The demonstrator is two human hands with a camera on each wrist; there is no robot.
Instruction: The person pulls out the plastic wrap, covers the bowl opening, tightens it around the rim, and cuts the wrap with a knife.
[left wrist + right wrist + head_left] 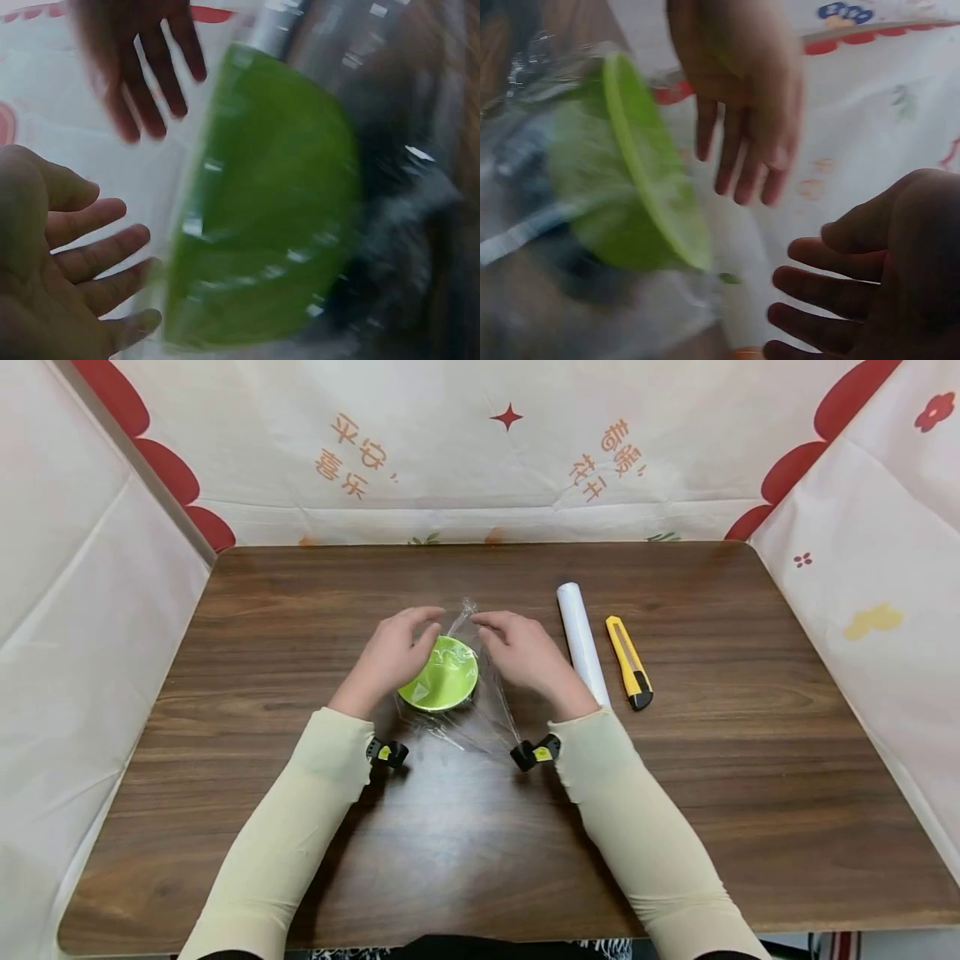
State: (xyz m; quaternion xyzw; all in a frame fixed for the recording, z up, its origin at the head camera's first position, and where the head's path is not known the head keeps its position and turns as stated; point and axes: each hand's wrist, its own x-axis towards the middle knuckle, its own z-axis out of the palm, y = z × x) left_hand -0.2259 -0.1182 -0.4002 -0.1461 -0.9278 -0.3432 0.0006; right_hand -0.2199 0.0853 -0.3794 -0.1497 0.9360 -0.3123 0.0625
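A bright green bowl (441,677) stands near the middle of the table under clear plastic wrap (487,714). The wrap spreads past the rim on the right and near sides and bunches up beyond the bowl. My left hand (396,647) is at the bowl's left far side, fingers loosely extended and holding nothing. Opposite it, my right hand (522,649) hovers beside the bunched wrap with its fingers spread and relaxed. Both wrist views show the fingers apart from each other and the bowl (270,202) veiled by shiny, creased film.
To the right of my right hand lies a white roll (582,643), its near end hidden behind my wrist. A yellow box cutter (628,660) with a black end lies farther right. Printed white cloth (480,460) hangs along the far edge of the brown table (750,793).
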